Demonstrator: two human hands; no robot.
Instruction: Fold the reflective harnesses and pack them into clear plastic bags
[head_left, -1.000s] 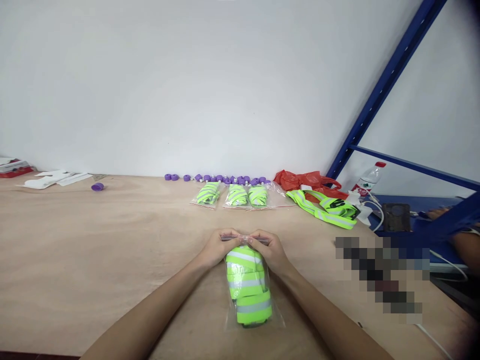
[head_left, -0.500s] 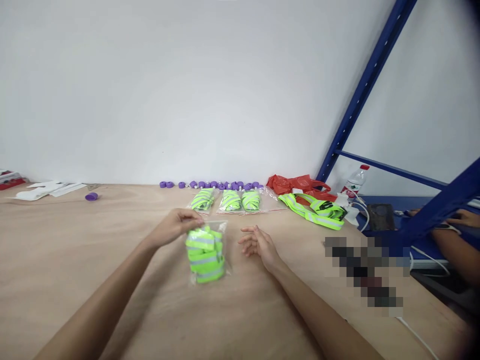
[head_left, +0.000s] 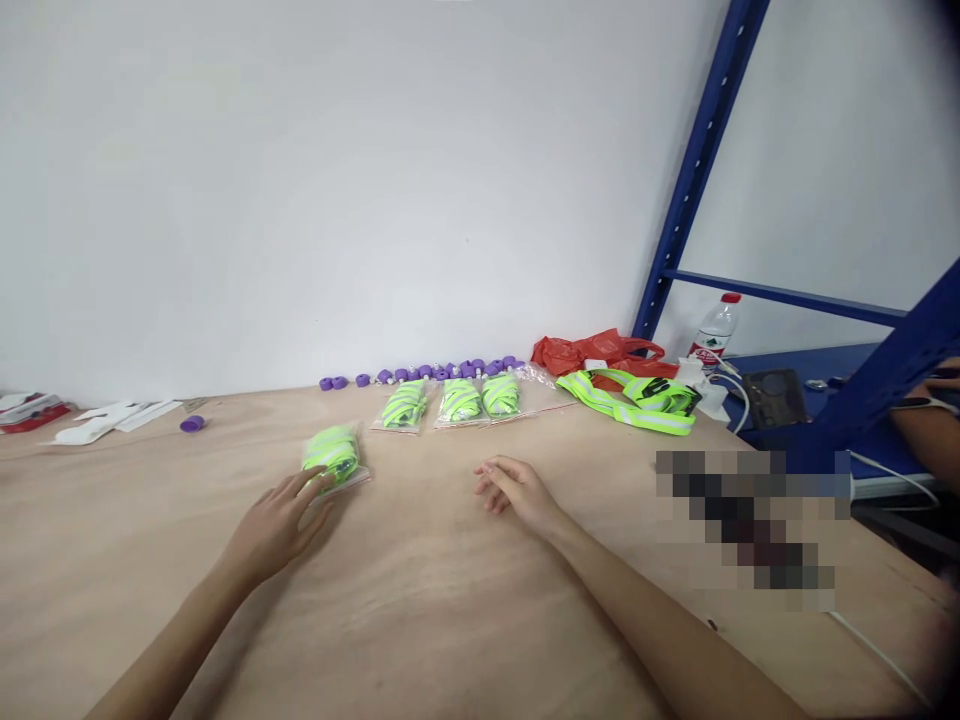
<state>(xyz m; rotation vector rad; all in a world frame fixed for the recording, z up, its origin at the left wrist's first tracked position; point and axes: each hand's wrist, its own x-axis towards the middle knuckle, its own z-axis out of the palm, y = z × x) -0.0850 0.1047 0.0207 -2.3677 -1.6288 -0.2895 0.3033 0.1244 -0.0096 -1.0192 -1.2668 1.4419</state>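
Note:
My left hand is at the left, its fingertips on a clear plastic bag and the thumb apart near the bag's lower edge. Inside that bag is a folded neon-yellow strap with silver reflective stripes. The bag lies on the wooden table; contact under the fingers is partly hidden. My right hand hovers at the middle of the table, fingers loosely curled and holding nothing. Beyond the hands lie three similar bundles: one at left, one in the middle and one at right.
Several purple rolls line the wall. A loose reflective strap and a red plastic bag lie back right, near a bottle and blue rack. White papers and a purple cup-like piece are left.
My left hand has carried the bagged strap leftward and lowered it onto the table. My right hand stays near the middle, its fingers slightly more curled. The camera view has shifted slightly.

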